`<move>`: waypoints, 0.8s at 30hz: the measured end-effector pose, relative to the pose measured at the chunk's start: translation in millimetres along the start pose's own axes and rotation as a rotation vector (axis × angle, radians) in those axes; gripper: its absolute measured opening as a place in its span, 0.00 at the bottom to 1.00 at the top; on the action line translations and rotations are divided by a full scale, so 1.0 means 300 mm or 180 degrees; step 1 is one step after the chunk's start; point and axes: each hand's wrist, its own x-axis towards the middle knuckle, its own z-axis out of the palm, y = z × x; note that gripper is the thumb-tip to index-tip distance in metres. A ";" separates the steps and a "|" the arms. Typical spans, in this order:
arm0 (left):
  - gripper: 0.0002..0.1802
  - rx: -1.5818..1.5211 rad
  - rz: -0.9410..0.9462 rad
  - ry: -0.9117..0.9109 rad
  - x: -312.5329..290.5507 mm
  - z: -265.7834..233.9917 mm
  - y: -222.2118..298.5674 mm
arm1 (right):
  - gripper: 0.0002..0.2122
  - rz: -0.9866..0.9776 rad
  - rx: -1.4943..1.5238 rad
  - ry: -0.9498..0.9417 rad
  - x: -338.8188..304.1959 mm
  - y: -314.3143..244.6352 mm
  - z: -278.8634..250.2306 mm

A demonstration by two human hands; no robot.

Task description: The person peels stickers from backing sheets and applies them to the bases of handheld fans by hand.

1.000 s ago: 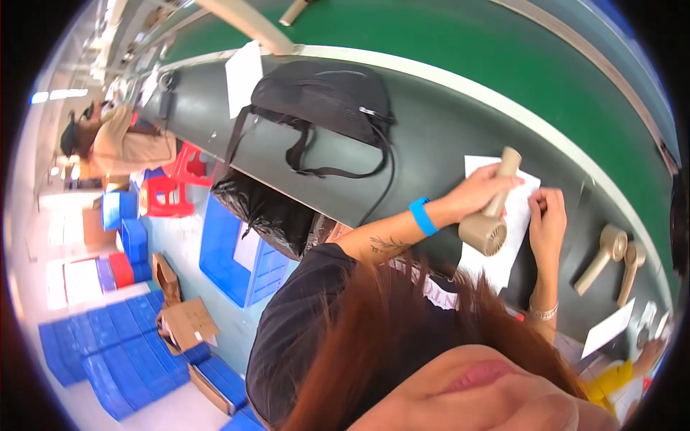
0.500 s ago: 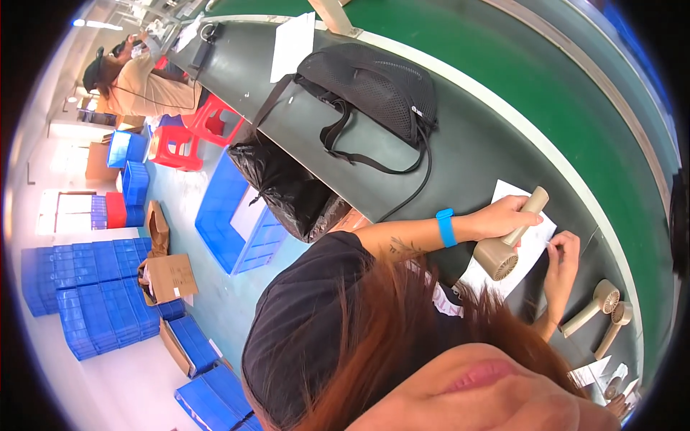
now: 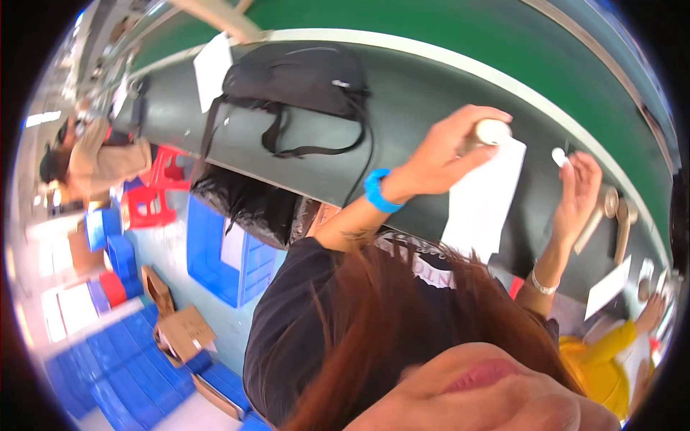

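My left hand (image 3: 449,154), below a blue wristband, is wrapped round a beige handheld fan (image 3: 494,131). Only a pale round end of the fan faces up; the rest is hidden by my fingers. To its right, my right hand (image 3: 581,183) pinches a small white piece (image 3: 559,156) between thumb and finger, too small to make out its kind. White sheets of paper (image 3: 485,194) lie on the dark table under and beside my left hand. Two more beige handheld fans, one (image 3: 595,221) nearer my right wrist and another (image 3: 624,228) beyond, lie at the right.
A black bag (image 3: 298,79) with straps lies on the dark table (image 3: 406,93) at left. Black plastic (image 3: 248,215) and a blue crate (image 3: 205,251) are below the table edge. A person in yellow (image 3: 600,366) is at the lower right; another person (image 3: 93,154) sits far left.
My left hand has lifted the fan away from the paper and turned it end-on. My right hand has risen with the small white piece. The whole view has swung round.
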 end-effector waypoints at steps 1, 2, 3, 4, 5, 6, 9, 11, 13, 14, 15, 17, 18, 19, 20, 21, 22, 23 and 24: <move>0.23 0.0020 -0.0055 -0.0040 -0.003 -0.008 0.004 | 0.09 -0.0019 0.0055 -0.0091 -0.003 -0.007 -0.002; 0.23 0.0062 -0.0121 -0.0071 -0.011 -0.018 0.009 | 0.07 0.0025 0.0099 -0.0148 -0.015 -0.035 0.009; 0.23 -0.0018 -0.0137 -0.0158 -0.016 -0.023 0.006 | 0.06 -0.0021 0.0056 -0.0159 -0.028 -0.055 0.015; 0.23 0.0038 -0.0041 -0.0119 -0.018 -0.032 0.005 | 0.05 -0.0074 0.0050 -0.0191 -0.038 -0.072 0.027; 0.23 0.0109 0.0051 -0.0069 -0.023 -0.041 0.006 | 0.05 -0.0105 0.0117 -0.0254 -0.051 -0.094 0.044; 0.23 0.0094 0.0027 -0.0122 -0.027 -0.050 0.014 | 0.05 -0.0138 0.0190 -0.0325 -0.064 -0.107 0.057; 0.30 0.1365 0.0608 -0.0040 -0.013 -0.060 0.054 | 0.04 -0.0241 0.0426 -0.0437 -0.099 -0.143 0.082; 0.29 0.1488 0.0380 0.0241 -0.033 -0.064 0.089 | 0.04 -0.0317 0.0514 -0.0613 -0.106 -0.163 0.102; 0.32 0.1083 -0.0276 0.0557 -0.051 -0.063 0.118 | 0.04 -0.0396 0.0524 -0.0627 -0.112 -0.171 0.116; 0.32 0.1100 -0.0281 0.0569 -0.054 -0.065 0.132 | 0.04 -0.0485 0.0503 -0.0638 -0.115 -0.174 0.121; 0.30 0.0922 -0.0512 0.0549 -0.056 -0.070 0.146 | 0.04 -0.0486 0.0517 -0.0654 -0.120 -0.174 0.123; 0.29 0.0737 -0.0744 0.0503 -0.057 -0.076 0.163 | 0.03 -0.0359 0.0623 -0.0710 -0.131 -0.172 0.119; 0.27 0.0692 -0.0622 0.0387 -0.059 -0.079 0.168 | 0.03 -0.0354 0.0621 -0.0700 -0.135 -0.173 0.117; 0.25 0.0652 -0.0500 0.0290 -0.066 -0.083 0.175 | 0.04 -0.0349 0.0615 -0.0713 -0.139 -0.177 0.120; 0.25 0.0648 -0.0503 0.0294 -0.074 -0.078 0.178 | 0.04 -0.0343 0.0603 -0.0721 -0.143 -0.181 0.121; 0.23 0.0504 -0.0331 0.0505 -0.083 -0.066 0.179 | 0.04 -0.0338 0.0594 -0.0719 -0.146 -0.185 0.122; 0.21 0.0364 -0.0166 0.0708 -0.089 -0.052 0.174 | 0.05 -0.0343 0.0675 -0.0771 -0.147 -0.187 0.121; 0.21 0.0356 -0.0177 0.0697 -0.096 -0.040 0.164 | 0.06 -0.0346 0.0754 -0.0820 -0.149 -0.190 0.120; 0.21 0.0437 -0.0150 0.0681 -0.106 -0.028 0.152 | 0.06 -0.0332 0.0747 -0.0805 -0.159 -0.201 0.127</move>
